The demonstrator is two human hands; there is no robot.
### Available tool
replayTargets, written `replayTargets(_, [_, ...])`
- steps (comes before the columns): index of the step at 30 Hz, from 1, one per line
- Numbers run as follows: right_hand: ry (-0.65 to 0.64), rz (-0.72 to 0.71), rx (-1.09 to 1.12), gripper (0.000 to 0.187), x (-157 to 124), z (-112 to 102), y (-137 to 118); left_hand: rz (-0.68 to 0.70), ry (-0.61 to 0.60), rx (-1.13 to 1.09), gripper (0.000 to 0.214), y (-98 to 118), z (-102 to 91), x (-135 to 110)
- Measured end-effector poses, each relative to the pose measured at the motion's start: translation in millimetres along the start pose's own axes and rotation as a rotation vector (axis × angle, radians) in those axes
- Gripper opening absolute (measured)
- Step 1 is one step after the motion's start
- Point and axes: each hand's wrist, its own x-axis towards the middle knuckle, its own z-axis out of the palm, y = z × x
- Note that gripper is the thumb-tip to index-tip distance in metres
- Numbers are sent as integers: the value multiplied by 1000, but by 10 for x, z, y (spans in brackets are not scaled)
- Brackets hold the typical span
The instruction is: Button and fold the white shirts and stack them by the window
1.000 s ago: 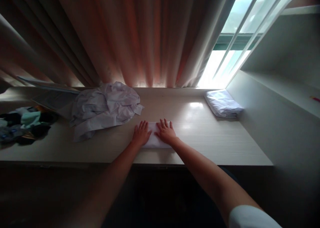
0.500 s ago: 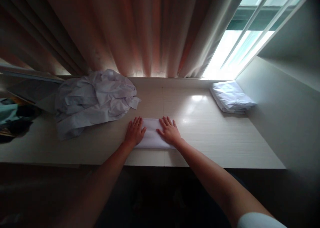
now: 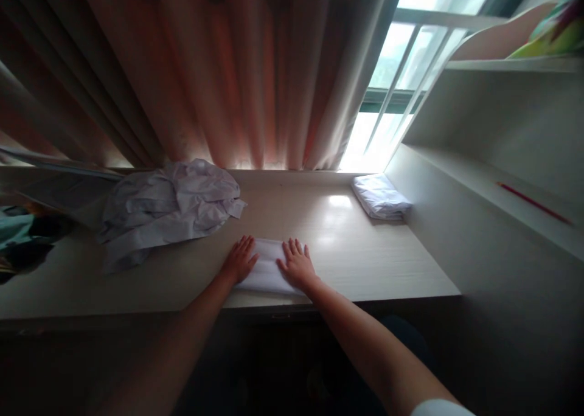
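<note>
A folded white cloth (image 3: 268, 269) lies flat near the front edge of the desk, its kind of garment not plain from here. My left hand (image 3: 239, 260) rests open on its left side, fingers pointing away from me. On its right side my right hand (image 3: 296, 264) lies flat too, thumb spread inward. Parts of the cloth's two sides are covered by the hands. To the left behind it is a crumpled white shirt (image 3: 182, 206) with a collar-like corner. A second folded white cloth (image 3: 381, 196) sits at the back right, against the side panel.
The pale desk (image 3: 347, 264) ends at a front edge close to my wrists. Dark and green items (image 3: 22, 239) lie at the far left. A curtain (image 3: 219, 81) hangs behind, beside a window (image 3: 383, 100). On the right shelf is a red pencil-like stick (image 3: 533, 202).
My view has tilted up and turned right, so more of the right shelf and the stick show. Both hands stay flat on the folded cloth.
</note>
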Motion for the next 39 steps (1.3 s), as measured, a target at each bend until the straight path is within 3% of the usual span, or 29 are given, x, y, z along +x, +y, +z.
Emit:
replayTargets(7, [90,136,120,73,-853,81,1,171,-72,-31,69,340,-22,-271])
replayTargets(9, [218,167,242,70,-1159,151,54,202,-97,-43,70,409,-55,-308])
replayTargets(11, [442,263,441,70,-1465,247,120,212,-120,-52,70,470,-96,-336])
replayTargets(13, [653,483,726,81,-1723,341,165,222,-143,-64,70,537,-134,-359])
replayTargets(14, [687,631,899,90,-1822,376,170,236,-155,-72,70,577,-150,-371])
replayTargets(16, [617,857,1262,101,-1956,403,142,280,-178,-83,70,667,-172,-393])
replayTargets(17, [525,892,1441,101,-1997,394,112,304,-187,-87,69,715,-180,-403])
replayTargets(20, [199,723,1862,89,-2071,297,16,364,-193,-103,67,844,-196,-429])
replayTargets(22, [61,590,1983,81,-2113,210,-19,398,-186,-121,65,907,-197,-443])
replayTargets(25, [13,537,2034,72,-2172,104,-16,432,-188,-147,66,981,-174,-468])
replayTargets(31, [-237,666,2078,58,-2200,-25,2,446,-186,-234,65,1035,-116,-470])
replayTargets(34, [-170,654,2031,59,-2186,-152,-44,403,-172,-312,60,922,-129,-408])
replayTargets(39, [-76,588,1973,56,-2059,-612,-115,124,-38,-253,55,632,-102,-277])
